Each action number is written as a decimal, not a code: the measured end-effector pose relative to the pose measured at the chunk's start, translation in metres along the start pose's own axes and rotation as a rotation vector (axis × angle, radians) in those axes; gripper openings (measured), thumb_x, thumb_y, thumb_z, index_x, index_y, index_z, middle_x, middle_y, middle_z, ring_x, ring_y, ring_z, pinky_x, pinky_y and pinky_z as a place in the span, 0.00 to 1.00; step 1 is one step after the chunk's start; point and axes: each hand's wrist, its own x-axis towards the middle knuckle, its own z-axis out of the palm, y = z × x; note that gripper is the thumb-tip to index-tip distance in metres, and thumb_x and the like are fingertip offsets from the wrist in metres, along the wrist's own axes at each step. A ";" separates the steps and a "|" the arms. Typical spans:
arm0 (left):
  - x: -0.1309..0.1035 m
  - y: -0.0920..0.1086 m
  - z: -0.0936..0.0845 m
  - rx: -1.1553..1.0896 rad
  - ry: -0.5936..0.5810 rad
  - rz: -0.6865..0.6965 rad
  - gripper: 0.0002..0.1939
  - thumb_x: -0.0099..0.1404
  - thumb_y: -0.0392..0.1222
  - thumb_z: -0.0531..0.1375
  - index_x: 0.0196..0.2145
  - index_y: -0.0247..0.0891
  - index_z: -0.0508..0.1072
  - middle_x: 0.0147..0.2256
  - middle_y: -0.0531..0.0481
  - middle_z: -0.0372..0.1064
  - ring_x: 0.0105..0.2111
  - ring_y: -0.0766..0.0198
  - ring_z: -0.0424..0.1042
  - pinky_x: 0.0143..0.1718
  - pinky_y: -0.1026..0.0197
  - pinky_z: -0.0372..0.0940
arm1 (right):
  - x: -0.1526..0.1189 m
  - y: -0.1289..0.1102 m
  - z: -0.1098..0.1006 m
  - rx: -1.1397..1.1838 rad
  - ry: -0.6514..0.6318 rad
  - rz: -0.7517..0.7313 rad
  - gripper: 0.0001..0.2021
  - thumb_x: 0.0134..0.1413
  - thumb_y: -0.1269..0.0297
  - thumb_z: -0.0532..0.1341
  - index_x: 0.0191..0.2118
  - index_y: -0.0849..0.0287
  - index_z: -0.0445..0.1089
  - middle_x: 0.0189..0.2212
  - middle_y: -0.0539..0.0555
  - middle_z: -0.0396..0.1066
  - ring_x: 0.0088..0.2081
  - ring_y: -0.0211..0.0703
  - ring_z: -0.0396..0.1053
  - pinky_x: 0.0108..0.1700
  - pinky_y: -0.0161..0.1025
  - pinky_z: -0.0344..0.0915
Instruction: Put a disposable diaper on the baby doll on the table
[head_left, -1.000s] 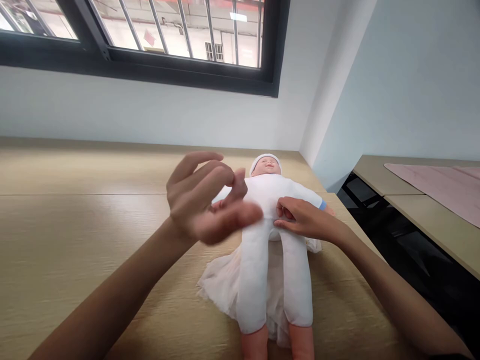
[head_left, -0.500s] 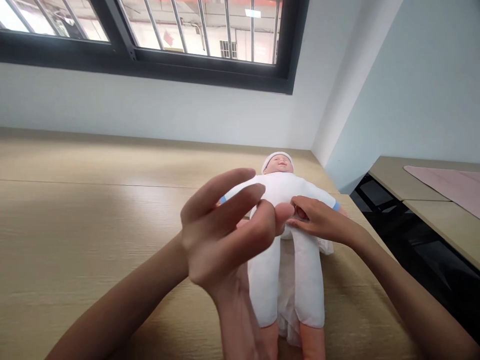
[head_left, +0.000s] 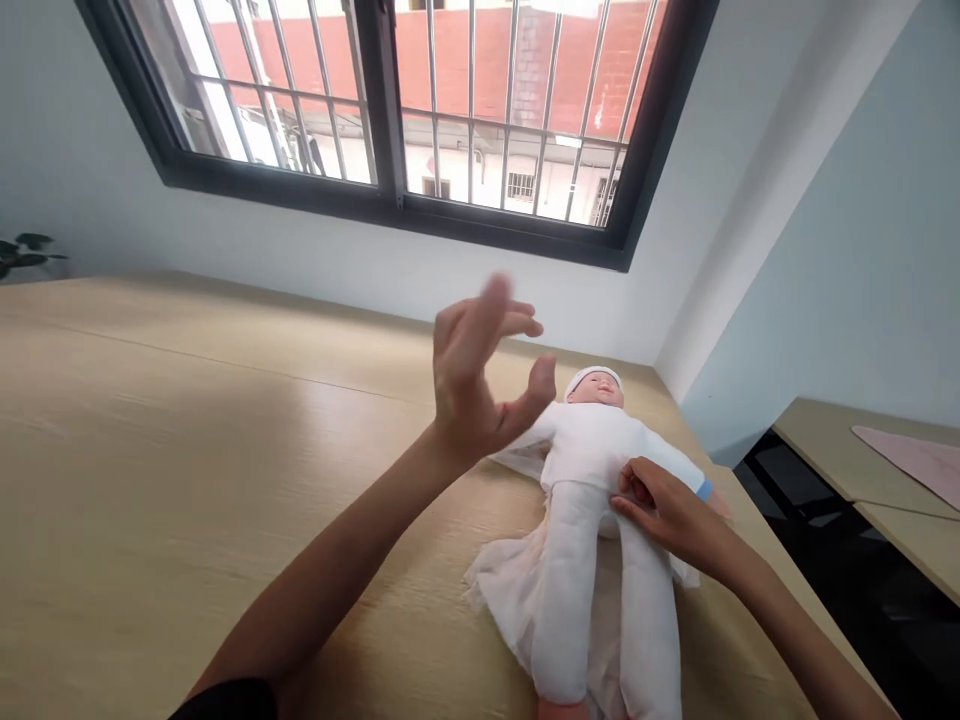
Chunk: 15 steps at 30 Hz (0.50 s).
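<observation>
Looking down through the head view, I have the right hand at the waist of the doll, its fingers curled in and the thumb lying toward the top of one leg; I can't tell whether it has hold of any fabric. My left hand is raised beside the doll, fingers spread and partly bent, thumb well apart from them, with nothing in its grasp; its index finger is blurred. From my viewpoint it covers part of one doll arm.

The doll lies on its back, head away from me, arms out and legs toward me. It is dressed in white, with a white cap and a blue cuff on the arm to my right. A thin pale cloth is rumpled beneath it, showing between the legs and out to the left.

All this is on a light wooden table against a pale wall. Above is a dark-framed window with metal bars. To the right, another table carries pink fabric; green leaves show far left.
</observation>
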 end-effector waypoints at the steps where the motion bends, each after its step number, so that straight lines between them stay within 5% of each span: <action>1: 0.003 -0.009 0.002 -0.008 -0.025 0.002 0.19 0.67 0.49 0.47 0.50 0.39 0.64 0.38 0.47 0.70 0.45 0.56 0.69 0.51 0.48 0.61 | -0.004 0.004 0.002 0.028 0.050 0.001 0.09 0.58 0.56 0.56 0.33 0.56 0.61 0.30 0.52 0.67 0.31 0.43 0.64 0.34 0.41 0.63; 2: 0.005 -0.019 0.006 -0.010 -0.123 -0.006 0.18 0.67 0.49 0.47 0.49 0.39 0.65 0.38 0.47 0.71 0.42 0.57 0.69 0.48 0.50 0.62 | -0.007 0.010 0.004 0.068 0.116 0.016 0.10 0.58 0.55 0.57 0.34 0.55 0.62 0.30 0.52 0.67 0.32 0.44 0.65 0.35 0.42 0.64; 6: 0.007 -0.070 0.035 0.086 -1.040 -0.170 0.20 0.56 0.55 0.58 0.40 0.38 0.69 0.41 0.44 0.72 0.37 0.56 0.71 0.34 0.59 0.64 | -0.015 0.057 0.002 0.229 0.537 0.274 0.15 0.56 0.48 0.57 0.37 0.56 0.64 0.35 0.56 0.70 0.32 0.44 0.67 0.35 0.43 0.67; 7: 0.005 -0.082 0.044 0.136 -1.181 -0.200 0.22 0.51 0.55 0.62 0.39 0.37 0.70 0.41 0.42 0.72 0.37 0.55 0.71 0.34 0.59 0.64 | -0.016 0.073 0.000 0.232 0.606 0.338 0.16 0.55 0.48 0.57 0.37 0.57 0.65 0.36 0.57 0.71 0.32 0.45 0.68 0.36 0.44 0.67; 10: -0.005 -0.105 0.071 0.123 -1.283 -0.150 0.18 0.48 0.52 0.61 0.34 0.38 0.72 0.38 0.44 0.73 0.36 0.56 0.72 0.33 0.61 0.63 | -0.022 0.116 -0.005 0.156 0.631 0.409 0.17 0.52 0.50 0.57 0.40 0.59 0.66 0.40 0.61 0.71 0.39 0.50 0.70 0.42 0.48 0.68; 15: -0.024 -0.116 0.100 0.117 -1.418 -0.122 0.05 0.41 0.42 0.60 0.17 0.38 0.67 0.19 0.50 0.70 0.24 0.57 0.68 0.27 0.59 0.59 | -0.038 0.151 -0.006 0.025 0.355 0.347 0.23 0.49 0.52 0.63 0.47 0.62 0.68 0.46 0.64 0.69 0.48 0.54 0.68 0.51 0.48 0.64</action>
